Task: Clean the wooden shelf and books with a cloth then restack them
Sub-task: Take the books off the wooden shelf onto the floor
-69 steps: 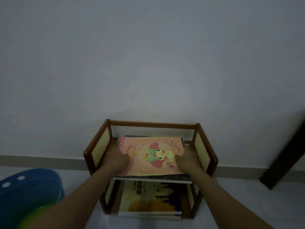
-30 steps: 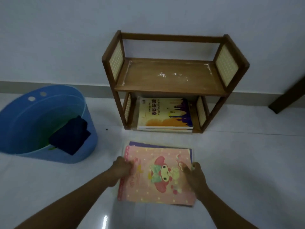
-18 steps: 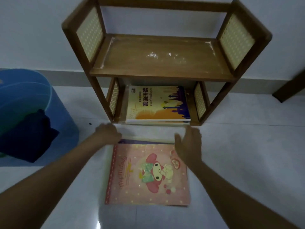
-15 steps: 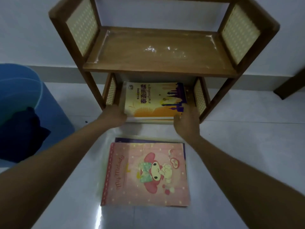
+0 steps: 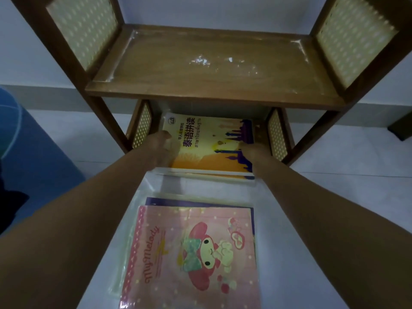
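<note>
The left hand [image 5: 158, 146] is at the left edge of the yellow book stack [image 5: 211, 148] on the lower tier of the wooden shelf [image 5: 214, 70], thumb laid over the cover. Fingers are hidden beneath the edge, so a grip is judged likely but not confirmed. The right hand [image 5: 254, 151] is at the stack's right edge; its fingers are out of sight behind the cover and their closure cannot be determined.

Change noted: half a second ago both hands were just arriving at the front of the lower tier; they are now set against the two sides of the stack. A second ago they were laying the pink book pile [image 5: 194, 255] on the floor [image 5: 334, 197].

Positions relative to the shelf: the yellow stack lies in the lower tier, its front edge projecting past the shelf front. The pink pile lies flat on the floor directly in front of the shelf, apart from it, with a dark blue cover showing under its far edge. The upper tier is bare of books and carries pale dust and smears near its centre and along its edges. A blue tub [image 5: 26, 152] stands on the floor left of the shelf. No cloth can be made out with certainty.

Assessment: the task is in the unloading stage. With the top tier cleared and the lower stack in hand, wiping has yet to start.
</note>
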